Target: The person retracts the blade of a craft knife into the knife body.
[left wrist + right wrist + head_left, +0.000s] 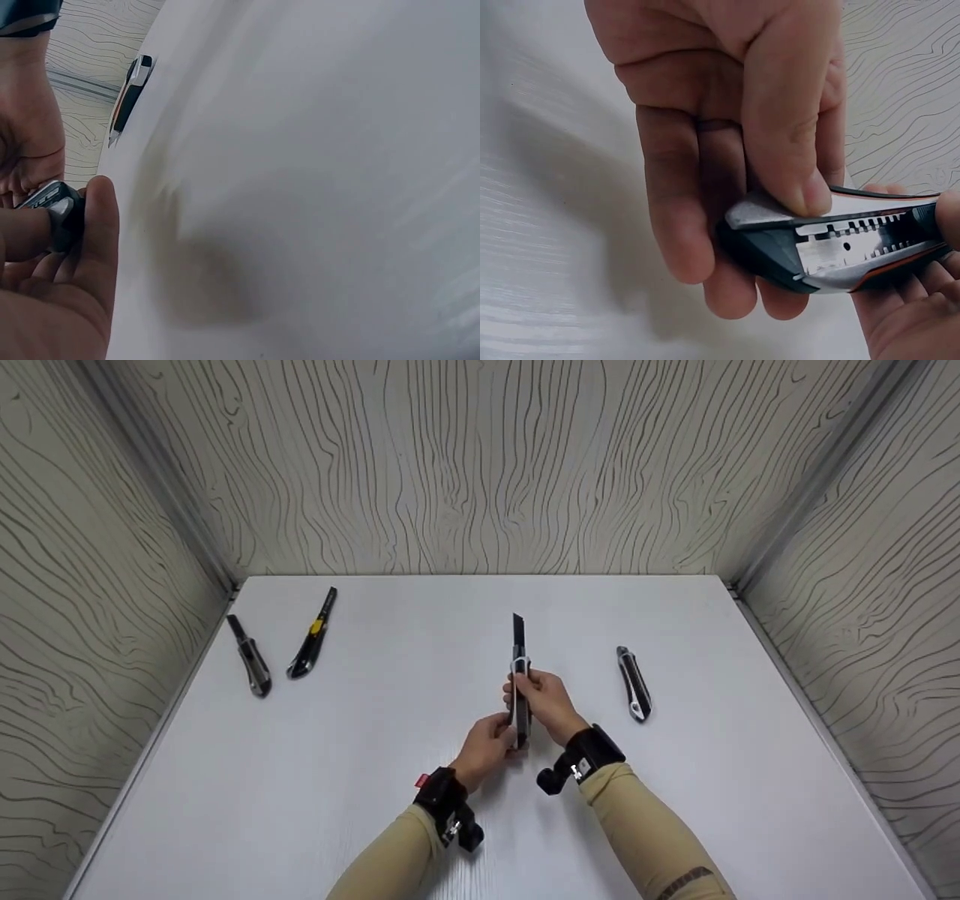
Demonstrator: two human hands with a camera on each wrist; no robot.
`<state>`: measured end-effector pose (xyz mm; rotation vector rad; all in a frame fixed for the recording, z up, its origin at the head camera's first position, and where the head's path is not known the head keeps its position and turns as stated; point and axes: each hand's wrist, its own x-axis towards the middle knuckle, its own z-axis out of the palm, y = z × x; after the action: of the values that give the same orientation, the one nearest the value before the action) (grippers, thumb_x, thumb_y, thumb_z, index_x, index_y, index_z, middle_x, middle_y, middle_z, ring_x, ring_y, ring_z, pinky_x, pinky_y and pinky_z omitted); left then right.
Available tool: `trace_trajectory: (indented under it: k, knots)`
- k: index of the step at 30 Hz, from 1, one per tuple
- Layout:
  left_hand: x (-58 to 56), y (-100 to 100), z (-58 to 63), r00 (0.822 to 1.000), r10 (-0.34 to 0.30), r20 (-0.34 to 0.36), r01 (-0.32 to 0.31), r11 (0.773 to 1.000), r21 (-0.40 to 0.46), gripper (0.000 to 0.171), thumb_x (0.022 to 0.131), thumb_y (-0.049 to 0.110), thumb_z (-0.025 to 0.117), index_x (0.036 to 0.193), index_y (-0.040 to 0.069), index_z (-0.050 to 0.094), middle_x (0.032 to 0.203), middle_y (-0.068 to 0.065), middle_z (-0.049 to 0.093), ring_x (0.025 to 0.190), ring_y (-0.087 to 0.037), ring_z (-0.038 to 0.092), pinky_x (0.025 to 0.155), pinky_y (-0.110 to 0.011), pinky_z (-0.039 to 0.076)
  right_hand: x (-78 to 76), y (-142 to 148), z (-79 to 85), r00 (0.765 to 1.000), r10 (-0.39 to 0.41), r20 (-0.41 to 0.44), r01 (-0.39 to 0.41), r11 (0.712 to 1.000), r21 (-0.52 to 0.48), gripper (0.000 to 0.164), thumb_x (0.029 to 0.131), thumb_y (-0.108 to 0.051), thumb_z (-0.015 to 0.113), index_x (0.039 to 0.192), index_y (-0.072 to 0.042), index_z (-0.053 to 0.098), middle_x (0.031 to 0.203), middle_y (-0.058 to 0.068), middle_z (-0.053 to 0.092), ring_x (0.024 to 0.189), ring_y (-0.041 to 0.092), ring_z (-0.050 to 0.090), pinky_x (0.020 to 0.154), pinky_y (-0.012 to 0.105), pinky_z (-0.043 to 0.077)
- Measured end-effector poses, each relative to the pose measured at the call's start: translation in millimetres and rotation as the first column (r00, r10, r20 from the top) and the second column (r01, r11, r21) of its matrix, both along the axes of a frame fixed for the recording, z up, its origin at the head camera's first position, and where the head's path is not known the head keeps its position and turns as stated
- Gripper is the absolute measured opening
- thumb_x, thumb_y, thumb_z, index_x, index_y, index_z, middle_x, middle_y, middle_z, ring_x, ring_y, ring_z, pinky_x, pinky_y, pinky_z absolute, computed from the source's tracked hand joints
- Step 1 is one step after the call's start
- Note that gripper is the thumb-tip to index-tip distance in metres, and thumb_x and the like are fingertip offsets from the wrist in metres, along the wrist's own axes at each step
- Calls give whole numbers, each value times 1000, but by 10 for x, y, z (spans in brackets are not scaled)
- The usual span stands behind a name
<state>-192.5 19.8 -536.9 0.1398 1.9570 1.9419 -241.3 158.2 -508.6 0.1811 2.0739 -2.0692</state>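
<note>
A utility knife (pixel 523 716) stands out from between both hands in the head view, its dark blade (pixel 518 631) extended toward the back wall. My left hand (pixel 482 750) pinches the tail end of the handle. Higher up, my right hand (pixel 553 706) grips the same handle, thumb on its upper face. The right wrist view shows the knife's black end and toothed metal channel (pixel 847 244) close up; the left hand (pixel 720 112) holds that end, and the right thumb (pixel 949 219) lies by the dark slider. Only the butt (pixel 69 217) shows in the left wrist view.
A closed-up utility knife (pixel 634 684) lies right of the hands on the white table (pixel 390 660). At the left lie a grey knife (pixel 253 660) and a black-and-yellow knife (pixel 315 634), both with blades out. Wood-patterned walls (pixel 480 472) enclose the back and sides.
</note>
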Motion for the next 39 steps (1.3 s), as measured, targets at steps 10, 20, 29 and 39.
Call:
trace_trajectory:
  k: [10, 20, 29, 39]
  knots:
    - [11, 11, 8, 1000, 11, -1, -11, 1000, 26, 36, 100, 3, 44, 134, -12, 48, 111, -29, 66, 100, -35, 67, 86, -43, 58, -17, -5, -49, 999, 20, -33, -20, 1000, 6, 32, 102, -11, 49, 123, 13, 53, 101, 15, 69, 83, 13, 67, 82, 29, 57]
    - [1, 7, 1, 999, -5, 39, 3, 999, 45, 37, 101, 2, 42, 136, -12, 44, 115, -31, 63, 102, -40, 67, 85, -45, 58, 1, 10, -43, 998, 46, -32, -47, 999, -13, 34, 102, -9, 46, 127, 13, 50, 110, 22, 66, 86, 12, 68, 82, 27, 56]
    - [-11, 4, 3, 999, 7, 44, -8, 1000, 22, 37, 101, 4, 43, 135, -11, 46, 112, -30, 65, 96, -37, 69, 82, -44, 59, -12, -2, -50, 999, 33, -26, -33, 999, -10, 31, 101, -7, 48, 126, 12, 51, 112, 25, 65, 85, 13, 67, 81, 27, 55]
    - [0, 13, 12, 999, 27, 43, -28, 999, 23, 38, 101, 4, 43, 135, -11, 46, 113, -27, 65, 97, -38, 69, 83, -46, 59, -8, -2, -26, 999, 33, -24, -32, 999, 8, 29, 100, -6, 49, 126, 8, 53, 116, 27, 64, 87, 13, 67, 82, 28, 56]
